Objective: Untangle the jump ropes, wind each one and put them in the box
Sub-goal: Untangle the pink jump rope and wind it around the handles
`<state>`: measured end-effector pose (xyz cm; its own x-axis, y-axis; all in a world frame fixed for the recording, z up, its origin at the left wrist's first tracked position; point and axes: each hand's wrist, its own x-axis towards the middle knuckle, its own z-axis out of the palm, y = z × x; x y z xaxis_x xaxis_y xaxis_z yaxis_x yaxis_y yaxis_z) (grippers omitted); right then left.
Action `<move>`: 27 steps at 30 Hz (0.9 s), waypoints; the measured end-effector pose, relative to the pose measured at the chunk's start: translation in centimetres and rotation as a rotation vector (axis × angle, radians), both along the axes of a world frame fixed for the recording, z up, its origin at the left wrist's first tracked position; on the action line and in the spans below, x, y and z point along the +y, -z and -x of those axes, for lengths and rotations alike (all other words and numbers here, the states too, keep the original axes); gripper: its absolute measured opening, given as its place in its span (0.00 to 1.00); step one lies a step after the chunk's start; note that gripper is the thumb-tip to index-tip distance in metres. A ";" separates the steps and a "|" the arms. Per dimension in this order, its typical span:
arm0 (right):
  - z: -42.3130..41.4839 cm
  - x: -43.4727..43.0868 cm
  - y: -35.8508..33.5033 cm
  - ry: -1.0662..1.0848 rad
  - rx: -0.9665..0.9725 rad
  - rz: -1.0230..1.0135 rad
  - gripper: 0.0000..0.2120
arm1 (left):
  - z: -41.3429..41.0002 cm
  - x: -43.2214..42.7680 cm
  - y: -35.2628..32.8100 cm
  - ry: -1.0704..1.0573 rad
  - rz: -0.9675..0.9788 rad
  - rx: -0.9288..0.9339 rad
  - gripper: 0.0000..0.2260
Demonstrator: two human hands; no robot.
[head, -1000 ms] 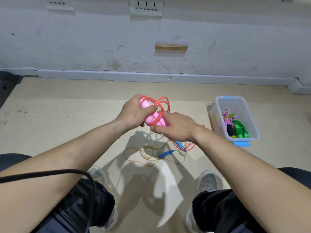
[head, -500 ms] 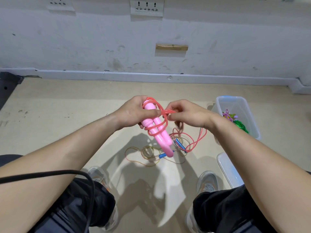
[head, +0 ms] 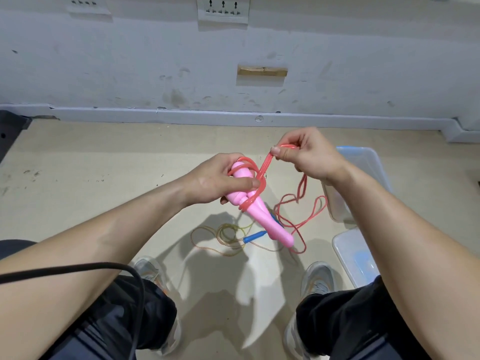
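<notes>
A grey wall (head: 104,61) is seen at the back and a beige floor (head: 78,203) below it. On the floor at the right one clear plastic box (head: 363,157) is placed, and its inside is hidden behind the right forearm. One clear lid (head: 348,245) is laid nearer to the person, just beside the right knee. Two grey shoes (head: 150,268) are seen at the bottom, one on each side. Two hands are raised above the floor. By the left hand (head: 215,180) one pink jump rope is held: its fingers are curled round the two pink handles (head: 262,216), which are kept together and point down to the right. The red cord (head: 298,211) is wound round the handles in several loops. A loop of this cord is pinched between thumb and fingers of the right hand (head: 309,154), higher than the left hand, and two strands are stretched between them. The rest of the cord hangs down to the floor. A second jump rope (head: 207,229), with a thin yellowish cord, is spread on the floor under the hands. One blue handle (head: 254,236) of it is seen whole, and a bit of blue shows behind the pink handles. One black cable (head: 104,266) is crossing the left arm. Two socket plates (head: 223,9) and one wooden piece (head: 262,71) are fixed on the wall.
</notes>
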<state>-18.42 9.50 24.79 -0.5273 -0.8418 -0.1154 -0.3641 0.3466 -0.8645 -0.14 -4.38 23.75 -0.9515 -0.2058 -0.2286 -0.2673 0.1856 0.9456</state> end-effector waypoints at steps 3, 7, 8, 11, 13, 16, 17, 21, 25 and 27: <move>-0.3 -0.4 1.0 0.118 -0.039 0.095 0.11 | 0.1 0.1 -0.5 -0.017 -0.066 0.053 0.17; -0.3 -0.6 1.7 0.216 -0.098 0.132 0.14 | 0.2 -0.3 -0.8 -0.058 -0.155 0.092 0.11; -0.5 -0.6 1.8 0.225 -0.132 0.142 0.14 | 0.1 -0.5 -0.8 -0.078 -0.197 0.098 0.10; -1.6 -0.6 2.1 0.228 -0.283 0.177 0.14 | -0.1 -1.5 -0.9 -0.170 -0.327 0.119 0.13; -2.5 -0.6 2.7 0.242 -0.422 0.168 0.11 | -0.3 -2.0 -1.0 -0.246 -0.403 0.127 0.14; -4.6 -0.8 3.4 0.236 -0.624 0.044 0.10 | -0.3 -2.3 -0.7 -0.405 -0.503 0.135 0.11; -5.5 -0.8 3.6 0.206 -0.680 0.022 0.10 | -0.2 -2.3 -0.4 -0.478 -0.521 0.137 0.09; -8.7 -1.0 4.1 0.149 -0.611 0.014 0.11 | 0.1 -2.2 1.0 -0.672 -0.532 0.158 0.08; -9.6 -0.9 4.7 0.092 -0.233 -0.028 0.12 | 0.3 -1.8 2.0 -0.767 -0.506 0.140 0.13; -9.9 -0.9 4.6 -0.004 -0.125 -0.091 0.14 | 0.2 -1.9 2.6 -0.803 -0.445 0.123 0.15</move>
